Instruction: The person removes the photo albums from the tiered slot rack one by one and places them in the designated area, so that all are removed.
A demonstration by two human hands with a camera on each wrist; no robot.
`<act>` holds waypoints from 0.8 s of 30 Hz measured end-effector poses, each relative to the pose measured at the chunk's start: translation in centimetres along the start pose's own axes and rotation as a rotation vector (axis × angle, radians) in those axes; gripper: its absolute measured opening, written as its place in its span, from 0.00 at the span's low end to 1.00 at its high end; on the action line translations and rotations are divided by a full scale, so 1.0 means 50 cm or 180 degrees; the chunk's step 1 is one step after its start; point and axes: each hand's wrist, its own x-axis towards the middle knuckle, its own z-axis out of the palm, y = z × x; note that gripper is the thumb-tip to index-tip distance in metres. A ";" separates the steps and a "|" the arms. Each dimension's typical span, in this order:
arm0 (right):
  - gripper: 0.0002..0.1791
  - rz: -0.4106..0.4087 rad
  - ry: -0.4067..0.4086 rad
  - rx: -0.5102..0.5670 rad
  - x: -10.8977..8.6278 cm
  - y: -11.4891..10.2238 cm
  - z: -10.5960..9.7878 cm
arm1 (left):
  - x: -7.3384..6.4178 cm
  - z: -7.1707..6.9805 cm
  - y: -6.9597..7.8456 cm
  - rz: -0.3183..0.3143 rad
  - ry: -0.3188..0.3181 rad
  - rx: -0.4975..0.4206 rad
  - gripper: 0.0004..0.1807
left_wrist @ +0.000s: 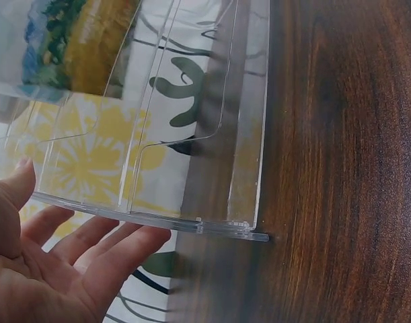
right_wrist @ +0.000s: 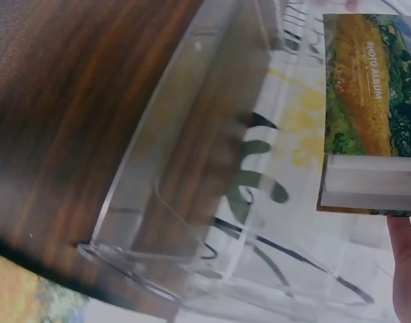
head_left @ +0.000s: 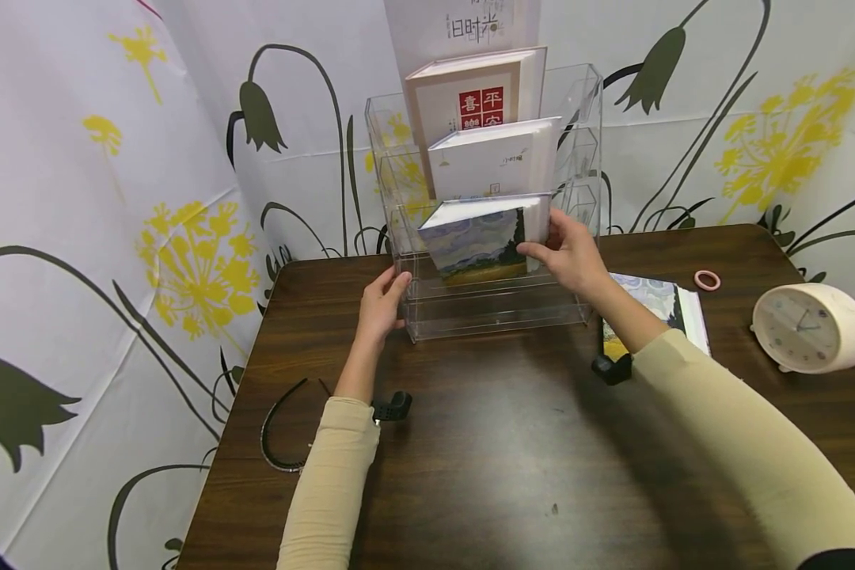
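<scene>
A clear acrylic display rack (head_left: 499,324) stands on the table with books in its stepped tiers. My right hand (head_left: 573,253) grips the right edge of a photo album (head_left: 479,241) with a painted landscape cover, thumb in front and fingers behind. That album leans in the lower front tier, its "PHOTO ALBUM" lettering showing in the right wrist view. At the rack's left side, my left hand (head_left: 381,305) holds the side wall, its fingertips along the outer face and the thumb at the edge. A white book (head_left: 495,162) and a beige book with a red stamp (head_left: 438,103) stand behind.
Another painted album (head_left: 648,297) lies on the table, partly under my right forearm. Beyond it are a pink ring (head_left: 707,280) and a cream alarm clock (head_left: 798,328). A dark headband (head_left: 265,435) lies beside my left sleeve. Flowered curtains (head_left: 313,158) hang behind the table.
</scene>
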 end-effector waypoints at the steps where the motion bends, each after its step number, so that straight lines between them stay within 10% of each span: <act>1: 0.24 -0.0050 0.0038 0.0057 -0.002 -0.004 -0.006 | -0.001 0.000 0.001 -0.0006 -0.0005 -0.0006 0.31; 11: 0.20 -0.0135 0.0636 0.0535 -0.105 -0.049 -0.100 | -0.010 -0.001 0.011 -0.0073 -0.0073 -0.0091 0.33; 19: 0.19 0.0822 0.0760 0.0613 -0.291 0.003 -0.185 | -0.006 0.001 0.008 -0.0041 -0.0066 -0.0047 0.31; 24: 0.17 0.1696 0.0955 0.1232 -0.422 0.054 -0.242 | -0.005 0.002 0.010 -0.0031 -0.0110 -0.0037 0.33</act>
